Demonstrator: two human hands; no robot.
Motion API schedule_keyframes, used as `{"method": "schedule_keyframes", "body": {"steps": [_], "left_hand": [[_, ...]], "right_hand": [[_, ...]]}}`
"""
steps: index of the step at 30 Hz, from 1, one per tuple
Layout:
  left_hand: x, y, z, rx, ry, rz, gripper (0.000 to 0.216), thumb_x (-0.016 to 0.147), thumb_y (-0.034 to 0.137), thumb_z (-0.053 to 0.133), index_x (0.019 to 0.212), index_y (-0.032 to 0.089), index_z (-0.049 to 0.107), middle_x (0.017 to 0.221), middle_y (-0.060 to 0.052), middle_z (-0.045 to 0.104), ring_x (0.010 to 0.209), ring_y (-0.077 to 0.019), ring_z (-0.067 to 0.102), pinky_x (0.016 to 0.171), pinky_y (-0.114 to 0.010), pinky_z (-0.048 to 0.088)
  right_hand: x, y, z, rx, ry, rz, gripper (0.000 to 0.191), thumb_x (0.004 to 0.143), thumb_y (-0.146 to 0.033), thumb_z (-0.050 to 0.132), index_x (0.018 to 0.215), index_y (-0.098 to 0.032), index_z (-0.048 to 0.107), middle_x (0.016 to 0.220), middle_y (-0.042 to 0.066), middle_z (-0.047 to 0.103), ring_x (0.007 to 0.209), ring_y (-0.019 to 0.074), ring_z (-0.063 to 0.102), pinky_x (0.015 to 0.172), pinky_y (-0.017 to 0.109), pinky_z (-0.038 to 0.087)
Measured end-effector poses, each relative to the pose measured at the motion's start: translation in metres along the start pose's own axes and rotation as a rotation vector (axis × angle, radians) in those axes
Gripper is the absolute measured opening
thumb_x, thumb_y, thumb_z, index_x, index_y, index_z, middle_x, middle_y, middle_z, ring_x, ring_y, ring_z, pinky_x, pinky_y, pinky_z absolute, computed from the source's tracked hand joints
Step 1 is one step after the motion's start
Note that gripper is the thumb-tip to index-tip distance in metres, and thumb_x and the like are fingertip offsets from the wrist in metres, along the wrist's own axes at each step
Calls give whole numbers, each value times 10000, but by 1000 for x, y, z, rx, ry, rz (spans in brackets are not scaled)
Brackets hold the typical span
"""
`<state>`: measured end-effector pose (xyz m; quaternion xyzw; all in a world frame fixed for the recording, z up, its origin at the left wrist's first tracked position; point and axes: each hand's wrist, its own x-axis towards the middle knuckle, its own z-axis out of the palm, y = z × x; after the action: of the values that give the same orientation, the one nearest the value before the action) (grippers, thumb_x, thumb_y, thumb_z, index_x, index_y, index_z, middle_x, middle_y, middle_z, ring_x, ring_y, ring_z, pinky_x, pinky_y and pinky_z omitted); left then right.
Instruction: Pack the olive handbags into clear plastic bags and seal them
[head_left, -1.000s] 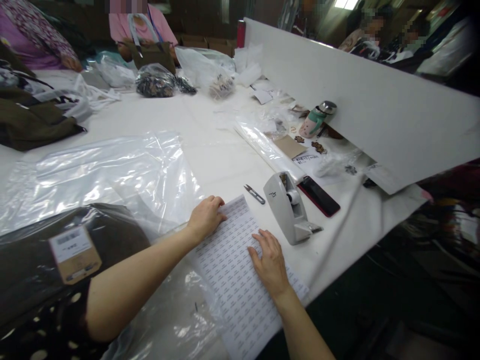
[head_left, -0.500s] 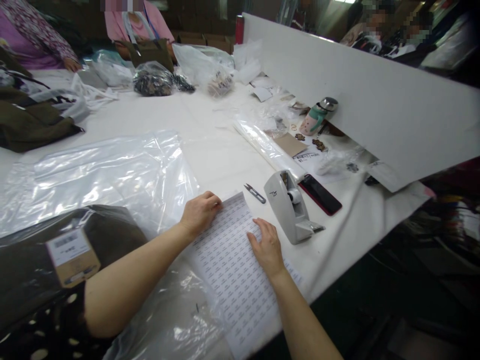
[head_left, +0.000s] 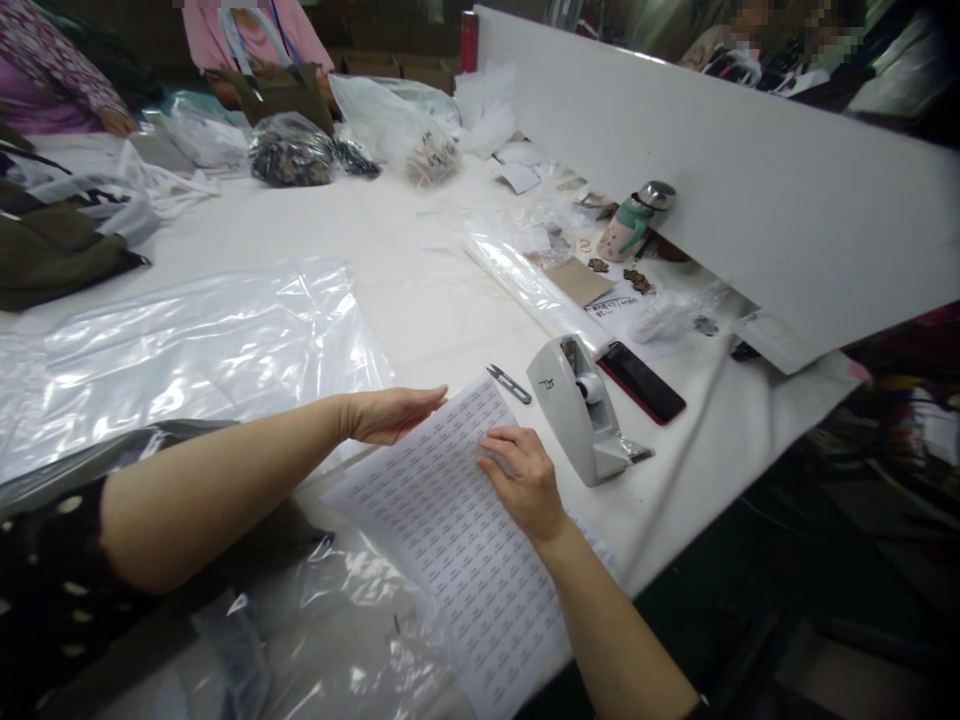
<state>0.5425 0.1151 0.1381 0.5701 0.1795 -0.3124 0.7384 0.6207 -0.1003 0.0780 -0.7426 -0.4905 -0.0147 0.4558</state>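
Observation:
A white sheet of small printed labels [head_left: 457, 545] lies at a slant near the table's front edge. My left hand [head_left: 390, 412] is at its upper left edge, fingers long and close together, partly behind the paper; it seems to hold that edge. On the upper right part of the sheet rests my right hand [head_left: 525, 480], its fingers bent and thumb close to them; anything pinched there is too small to make out. Right of it stands a grey tape dispenser [head_left: 574, 410]. Thread snips [head_left: 510, 384] lie just beyond the sheet.
Clear plastic bags [head_left: 202, 340] cover the left side, with a bagged dark item under my left arm. A red-edged phone [head_left: 643, 382], plastic film [head_left: 525, 280] and a flask [head_left: 634, 225] lie right, below a white panel [head_left: 675, 170]. People and olive bags [head_left: 56, 245] are across the table.
My left hand has turned and straightened its fingers at the sheet's edge. The sheet's upper left side has swung left. My right hand has shifted slightly left, its fingers more bent.

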Motion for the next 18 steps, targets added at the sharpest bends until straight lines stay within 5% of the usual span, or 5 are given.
{"method": "schedule_keyframes", "body": {"steps": [5, 9, 13, 18], "left_hand": [[20, -29, -3, -92, 49, -32, 881, 690, 817, 166, 1020, 125, 599, 926, -153, 671, 939, -284, 599, 823, -407, 448], [25, -36, -5, -116, 110, -40, 654, 662, 666, 420, 1024, 153, 604, 917, -133, 675, 943, -288, 602, 853, -433, 435], [22, -31, -6, -143, 15, -16, 534, 588, 379, 544, 1073, 162, 589, 925, -111, 684, 911, -297, 615, 837, -447, 442], [25, -27, 6, -192, -16, 93, 594, 699, 527, 372, 1126, 159, 559, 927, -112, 679, 940, -290, 607, 826, -432, 449]], "right_hand": [[1, 13, 19, 18, -42, 77, 188, 823, -190, 610, 1002, -236, 648, 983, 52, 625, 957, 204, 562, 871, 376, 499], [3, 21, 22, 33, -55, 104, 206, 840, -165, 576, 1021, -234, 646, 983, 47, 641, 948, 195, 577, 875, 366, 503], [5, 25, 18, -8, -10, 134, 185, 825, -177, 603, 993, -225, 664, 1004, 57, 645, 967, 208, 575, 890, 382, 496], [4, 27, 14, 38, -37, 163, 171, 831, -196, 607, 986, -227, 672, 1008, 49, 667, 951, 191, 604, 902, 367, 501]]}}
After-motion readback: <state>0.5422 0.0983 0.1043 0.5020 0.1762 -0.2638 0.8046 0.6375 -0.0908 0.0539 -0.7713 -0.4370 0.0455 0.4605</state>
